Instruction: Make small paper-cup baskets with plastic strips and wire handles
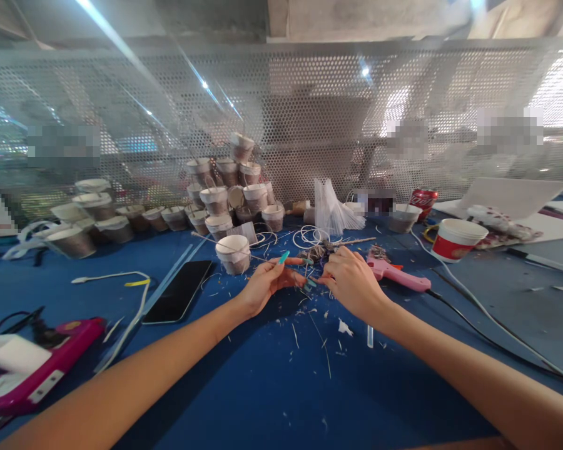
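Note:
My left hand [272,279] is at the middle of the blue table, with long turquoise nails. Its fingers point right and close around something thin and pale that I cannot make out. Facing it, my right hand [354,278] has its fingers curled at a small dark-blue object [325,251], mostly hidden by the hand. The fingertips of both hands nearly meet. Left of them stands a white-rimmed cup [233,254], with a thin stick across it. Close to my right hand lies a pink glue gun [398,275], its nozzle end partly hidden.
Small plaster-like pots [214,200] are stacked behind the hands. A black phone [178,292] and magenta power strip [51,362] lie left. White strips [331,209], a red can [423,203] and a paper cup [457,240] stand right. Scraps litter the blue table [263,387]; cables cross it.

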Demonstrator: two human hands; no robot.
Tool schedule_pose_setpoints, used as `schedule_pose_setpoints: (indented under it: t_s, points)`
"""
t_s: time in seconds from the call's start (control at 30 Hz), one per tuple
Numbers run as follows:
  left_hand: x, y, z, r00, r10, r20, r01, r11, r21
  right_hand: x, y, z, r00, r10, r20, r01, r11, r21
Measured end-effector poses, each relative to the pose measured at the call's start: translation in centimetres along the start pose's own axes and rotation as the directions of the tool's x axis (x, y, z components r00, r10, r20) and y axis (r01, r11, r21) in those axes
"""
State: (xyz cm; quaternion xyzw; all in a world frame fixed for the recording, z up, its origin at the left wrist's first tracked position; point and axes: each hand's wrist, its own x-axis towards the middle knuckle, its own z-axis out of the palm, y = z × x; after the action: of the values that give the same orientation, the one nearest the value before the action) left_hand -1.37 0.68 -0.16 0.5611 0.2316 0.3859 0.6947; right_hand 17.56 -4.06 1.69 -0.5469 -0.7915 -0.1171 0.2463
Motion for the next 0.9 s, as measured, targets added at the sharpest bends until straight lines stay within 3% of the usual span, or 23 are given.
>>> schedule_pose_setpoints:
  t_s: [0.3, 0.9]
  points:
    - [0.05, -0.19, -0.2, 1.0, 0.001, -0.007, -0.001, 1.0, 0.023, 0.09, -0.19, -0.27, 0.998, 0.012, -0.057, -0.012, 1.0, -0.002]
    - [-0.06, -0.12, -0.04, 1.0, -0.011, -0.022, 0.012, 0.999, 0.042, -0.12, -0.21, 0.16, 0.998, 0.016, -0.064, -0.017, 1.0, -0.022]
